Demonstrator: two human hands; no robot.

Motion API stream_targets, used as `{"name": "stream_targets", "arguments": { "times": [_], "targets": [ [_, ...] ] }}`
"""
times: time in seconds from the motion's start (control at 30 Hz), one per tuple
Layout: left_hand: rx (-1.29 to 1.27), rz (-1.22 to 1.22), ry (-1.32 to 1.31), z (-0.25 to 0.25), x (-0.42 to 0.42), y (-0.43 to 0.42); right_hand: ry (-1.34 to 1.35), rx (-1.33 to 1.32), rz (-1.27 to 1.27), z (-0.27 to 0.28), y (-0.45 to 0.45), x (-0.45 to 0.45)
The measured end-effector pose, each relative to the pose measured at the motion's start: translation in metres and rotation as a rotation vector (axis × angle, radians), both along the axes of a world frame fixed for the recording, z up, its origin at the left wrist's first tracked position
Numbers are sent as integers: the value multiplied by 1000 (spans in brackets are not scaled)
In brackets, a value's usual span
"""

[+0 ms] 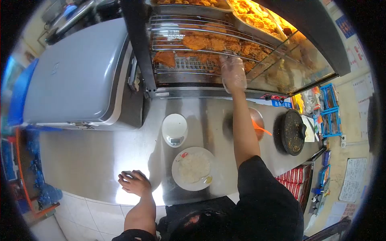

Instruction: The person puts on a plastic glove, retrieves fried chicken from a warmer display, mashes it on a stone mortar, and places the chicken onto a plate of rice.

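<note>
At the left of the frame we see a large blue-grey box with a rounded lid (76, 76) standing on the shiny metal worktop (80, 160). At lower left, our bare left hand (136, 184) lies over the worktop, its fingers loosely bent with small gaps between them. Near the centre we have a small white kitchen scale with a round platform (174, 126), and just below it a round white plate (191, 186) bearing white rice (194, 168). Above, a dark-framed warming cabinet (193, 91) stretches from upper centre to upper right; inside, orange-brown fried pieces (197, 41) lie on silver wire racks (177, 73), and more are heaped in metal trays at the top. Our right hand, in a clear plastic glove (234, 74), reaches into the cabinet right beside the fried pieces; its fingertips are partly lost among the bars and food, so we cannot tell whether the fingers are pinching a piece. Right of our forearm sits a round metal bowl (257, 113) with an orange spoon (261, 128), partly hidden by the arm. Farther right we find a dark round slab flecked with crumbs (292, 134), then a blue wire rack (330, 122) against the wall.
</note>
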State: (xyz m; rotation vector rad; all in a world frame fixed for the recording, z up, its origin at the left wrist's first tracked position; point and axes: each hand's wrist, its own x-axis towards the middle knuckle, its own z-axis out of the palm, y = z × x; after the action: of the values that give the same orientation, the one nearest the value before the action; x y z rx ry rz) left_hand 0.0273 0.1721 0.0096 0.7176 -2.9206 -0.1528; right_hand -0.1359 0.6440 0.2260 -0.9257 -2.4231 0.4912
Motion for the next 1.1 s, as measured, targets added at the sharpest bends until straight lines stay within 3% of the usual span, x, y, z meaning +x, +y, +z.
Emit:
{"name": "stream_targets", "arguments": {
  "times": [0.03,0.1,0.2,0.3,0.37,0.43,0.57,0.63,0.8,0.9,0.97,1.1],
  "targets": [
    [-2,11,-1,1,0,0,-1,-2,11,-4,0,0],
    [-14,14,-44,3,0,0,126,503,388,-24,7,1],
    [-18,11,-17,5,-1,2,249,626,639,-73,8,-13],
    [-27,-1,8,2,1,0,371,470,877,-51,-27,-37],
    [-39,-22,31,0,0,0,309,608,864,-25,-47,-60],
    [-33,-17,27,3,-1,2,-346,462,576,-15,-59,-85],
    [22,24,-50,4,-3,2,-57,433,467,-35,-53,-121],
    [29,36,-57,3,-2,1,-194,281,487,-37,-42,-132],
    [-5,26,-27,-8,-2,-3,-101,278,365,-35,-43,-133],
    [22,32,-37,2,-4,1,-236,235,318,-49,-34,-146],
    [26,27,-39,2,-2,1,-67,520,344,-55,-43,-155],
    [3,15,-46,-1,-1,-1,29,569,636,-51,-55,-176]
  ]
}}
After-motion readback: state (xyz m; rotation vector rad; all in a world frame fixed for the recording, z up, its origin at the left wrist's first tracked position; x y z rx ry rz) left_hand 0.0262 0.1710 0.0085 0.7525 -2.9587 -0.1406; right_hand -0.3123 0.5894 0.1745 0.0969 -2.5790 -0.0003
